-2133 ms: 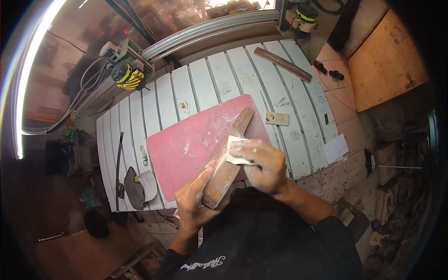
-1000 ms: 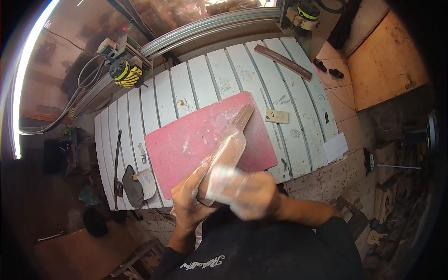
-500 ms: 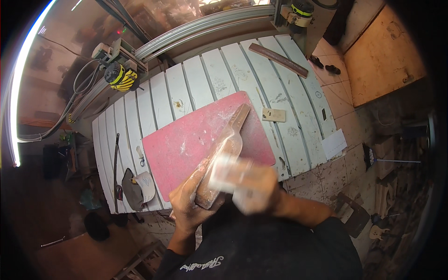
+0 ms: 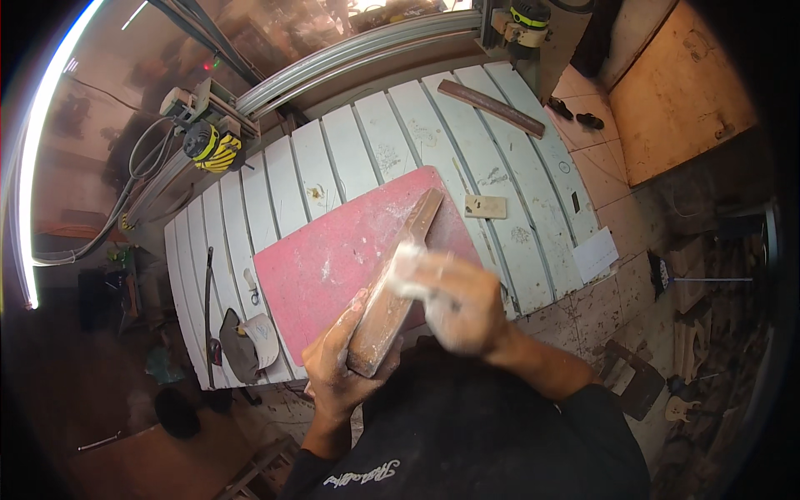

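Note:
My left hand grips the wide lower part of a long, dusty brown wooden piece, which slants over a pink mat and narrows toward its upper end. My right hand, smeared by motion, has its fingers closed on a pale folded pad, perhaps paper or cloth, pressed on the middle of the wooden piece. A small pale block lies just right of the mat.
The white slatted bench bears a dark wooden bar, a paper sheet and a thin black strip. Behind it runs an aluminium rail with machine heads. A wooden board stands at the right.
Over the last second my right hand, with the pale pad, has moved up along the wooden piece from its lower end to its middle. My left hand keeps its grip.

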{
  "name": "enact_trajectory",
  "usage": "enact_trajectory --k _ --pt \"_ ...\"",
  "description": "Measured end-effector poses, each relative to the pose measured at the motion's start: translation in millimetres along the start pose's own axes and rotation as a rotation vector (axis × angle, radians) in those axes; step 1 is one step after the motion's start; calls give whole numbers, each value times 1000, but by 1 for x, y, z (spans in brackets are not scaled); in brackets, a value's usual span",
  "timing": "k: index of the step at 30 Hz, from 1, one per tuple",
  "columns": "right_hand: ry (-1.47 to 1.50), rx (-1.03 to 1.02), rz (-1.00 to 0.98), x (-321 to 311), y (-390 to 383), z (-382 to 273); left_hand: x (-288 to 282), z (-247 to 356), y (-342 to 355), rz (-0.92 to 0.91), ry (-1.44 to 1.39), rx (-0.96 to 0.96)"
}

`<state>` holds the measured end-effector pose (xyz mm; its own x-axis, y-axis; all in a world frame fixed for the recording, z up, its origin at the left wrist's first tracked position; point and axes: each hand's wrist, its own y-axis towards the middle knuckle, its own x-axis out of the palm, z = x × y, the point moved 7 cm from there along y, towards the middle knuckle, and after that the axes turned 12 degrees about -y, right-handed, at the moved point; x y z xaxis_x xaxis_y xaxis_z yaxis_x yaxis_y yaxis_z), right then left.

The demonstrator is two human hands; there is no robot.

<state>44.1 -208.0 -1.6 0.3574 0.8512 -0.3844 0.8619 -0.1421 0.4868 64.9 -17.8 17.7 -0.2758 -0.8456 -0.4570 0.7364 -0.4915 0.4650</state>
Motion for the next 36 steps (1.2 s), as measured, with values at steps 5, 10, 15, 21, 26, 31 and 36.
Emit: enact_trajectory --k 5,10,15,21,26,31,36 --pt "138 105 60 1 -6 15 3 2 -4 1 13 4" --pt "72 33 -119 2 -11 -31 -3 -1 -2 3 -5 -7" --pt "181 263 -18 14 -11 75 -3 2 4 5 -25 -9" --pt "240 485 -21 -28 -5 52 4 1 -7 -26 -5 -4" --pt "38 28 -372 -24 -7 -36 5 1 -10 -23 11 25" --pt "-248 164 -470 -2 -16 -16 3 6 -7 2 37 53" --pt "148 228 -114 10 -18 18 2 3 -2 -17 77 39"
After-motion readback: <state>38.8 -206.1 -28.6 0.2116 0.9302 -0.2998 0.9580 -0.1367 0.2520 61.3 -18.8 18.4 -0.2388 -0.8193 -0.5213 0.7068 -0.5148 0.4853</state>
